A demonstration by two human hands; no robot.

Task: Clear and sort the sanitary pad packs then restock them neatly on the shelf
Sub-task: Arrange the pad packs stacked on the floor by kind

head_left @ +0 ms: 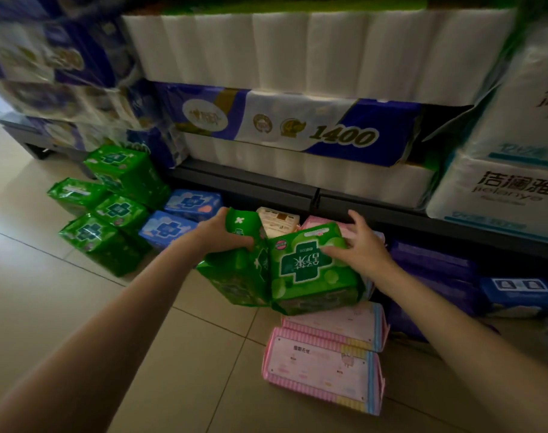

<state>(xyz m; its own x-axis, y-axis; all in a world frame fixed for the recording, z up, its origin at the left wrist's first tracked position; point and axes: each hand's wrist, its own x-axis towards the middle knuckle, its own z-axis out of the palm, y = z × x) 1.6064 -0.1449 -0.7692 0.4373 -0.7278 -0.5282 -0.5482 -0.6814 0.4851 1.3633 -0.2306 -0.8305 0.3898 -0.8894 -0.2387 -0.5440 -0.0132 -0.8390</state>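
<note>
my left hand (218, 232) grips one green pack (235, 270) with curled fingers, and my right hand (364, 248) rests spread fingers on another green pack (310, 273) on the floor (78, 307).

A beige tiled floor (78, 307) carries green packs (110, 214) at far left, blue packs (178, 217) beside them, pink packs (325, 364) near centre, purple packs (432, 270) right. The dark shelf (244, 182) bears toilet-roll bundles (297, 135).
</note>
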